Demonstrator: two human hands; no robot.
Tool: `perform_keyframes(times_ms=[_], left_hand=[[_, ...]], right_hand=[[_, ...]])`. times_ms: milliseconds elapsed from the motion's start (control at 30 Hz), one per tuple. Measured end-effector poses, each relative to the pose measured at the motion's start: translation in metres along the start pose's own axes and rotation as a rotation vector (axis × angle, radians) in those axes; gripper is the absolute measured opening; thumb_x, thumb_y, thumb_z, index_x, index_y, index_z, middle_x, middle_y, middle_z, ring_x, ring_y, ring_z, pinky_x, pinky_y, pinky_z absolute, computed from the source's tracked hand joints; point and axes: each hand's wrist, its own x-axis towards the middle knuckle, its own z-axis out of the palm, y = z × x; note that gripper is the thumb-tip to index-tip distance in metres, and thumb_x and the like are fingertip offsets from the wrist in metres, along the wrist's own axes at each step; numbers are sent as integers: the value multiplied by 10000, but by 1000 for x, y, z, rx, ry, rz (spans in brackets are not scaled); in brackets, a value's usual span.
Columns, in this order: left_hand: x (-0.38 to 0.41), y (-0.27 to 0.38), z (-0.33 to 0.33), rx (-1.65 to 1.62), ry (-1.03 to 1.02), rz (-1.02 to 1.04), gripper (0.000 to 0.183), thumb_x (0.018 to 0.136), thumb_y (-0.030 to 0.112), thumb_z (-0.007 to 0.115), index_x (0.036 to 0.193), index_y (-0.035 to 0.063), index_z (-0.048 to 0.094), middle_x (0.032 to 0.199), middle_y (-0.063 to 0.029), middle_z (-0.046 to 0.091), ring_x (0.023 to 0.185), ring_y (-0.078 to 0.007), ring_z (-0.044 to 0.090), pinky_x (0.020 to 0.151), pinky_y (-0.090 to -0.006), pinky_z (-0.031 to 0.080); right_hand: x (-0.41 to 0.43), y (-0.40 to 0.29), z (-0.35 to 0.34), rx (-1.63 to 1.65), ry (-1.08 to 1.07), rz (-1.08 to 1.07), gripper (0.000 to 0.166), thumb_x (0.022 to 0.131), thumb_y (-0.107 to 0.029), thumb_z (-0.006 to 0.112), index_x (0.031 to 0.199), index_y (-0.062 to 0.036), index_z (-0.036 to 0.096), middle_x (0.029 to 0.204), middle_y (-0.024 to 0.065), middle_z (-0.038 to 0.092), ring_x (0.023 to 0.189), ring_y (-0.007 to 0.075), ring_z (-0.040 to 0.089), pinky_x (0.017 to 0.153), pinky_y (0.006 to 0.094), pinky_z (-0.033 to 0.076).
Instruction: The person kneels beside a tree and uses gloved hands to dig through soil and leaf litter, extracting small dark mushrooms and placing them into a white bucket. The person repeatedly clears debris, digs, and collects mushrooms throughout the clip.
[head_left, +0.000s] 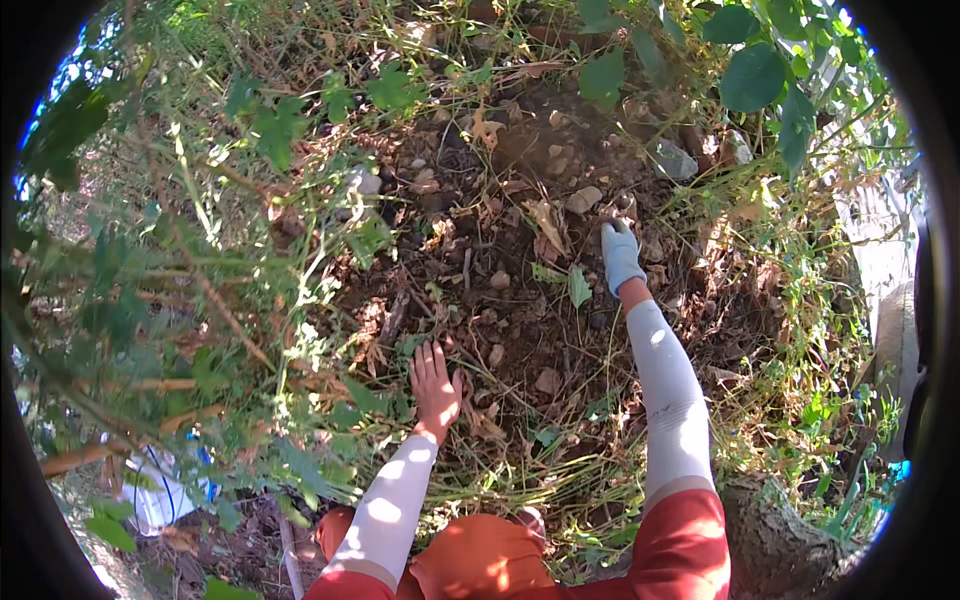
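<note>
My left hand (436, 386), bare below a pale arm sleeve, rests with its fingers spread at the near left side of a patch of dark soil (517, 315). Nothing shows in it. Farther out on the right, my right hand (619, 251) wears a light blue-grey glove and reaches down to the soil beside small stones. Its fingertips are partly hidden, so whether it holds something cannot be told. A tan stone (583, 199) and a curled dry leaf (548, 223) lie just left of the glove. Green leaf (578, 287) is nearer to me.
Green weeds and thin stems (172, 300) crowd the left side, some close to the camera. A larger grey stone (673, 160) lies at the upper right. A white container (157, 491) stands at the lower left, and a rough trunk or stump (780, 540) at the lower right.
</note>
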Motion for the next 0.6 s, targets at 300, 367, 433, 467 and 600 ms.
perform_keyframes(times_ms=[300, 367, 433, 467, 600], left_hand=[[1, -18, 57, 339, -25, 6, 764, 842, 396, 545, 1425, -18, 276, 1498, -175, 269, 1395, -334, 242, 1106, -438, 218], [3, -20, 58, 343, -30, 14, 770, 820, 372, 561, 1420, -21, 279, 1491, -179, 276, 1391, -340, 244, 1110, -439, 212], [5, -18, 54, 284, -76, -8, 762, 801, 325, 572, 1413, -23, 282, 1484, -186, 280, 1388, -345, 244, 1122, -442, 197], [7, -16, 52, 263, -94, -8, 765, 799, 326, 575, 1413, -22, 281, 1485, -185, 278, 1387, -345, 244, 1123, -441, 196], [7, -20, 55, 245, -51, 20, 819, 801, 381, 591, 1431, -9, 243, 1496, -183, 259, 1387, -351, 242, 1103, -453, 206]], right_hand=[[119, -54, 22, -771, 236, -403, 390, 873, -224, 531, 1253, -140, 530, 1228, 168, 556, 1113, 330, 548, 943, 408, 438], [137, -65, 26, -866, 252, -405, 443, 870, -236, 530, 1304, -163, 482, 1311, 157, 501, 1166, 337, 513, 971, 419, 421], [149, -77, 37, -987, 259, -360, 503, 872, -248, 526, 1361, -188, 424, 1380, 146, 445, 1208, 344, 480, 992, 428, 408], [154, -83, 38, -1000, 252, -301, 536, 874, -248, 524, 1390, -200, 388, 1409, 132, 418, 1226, 339, 464, 1003, 436, 399], [178, -96, 51, -1093, 127, -259, 671, 864, -208, 506, 1476, -289, 244, 1527, 66, 260, 1340, 360, 334, 1060, 476, 348]])
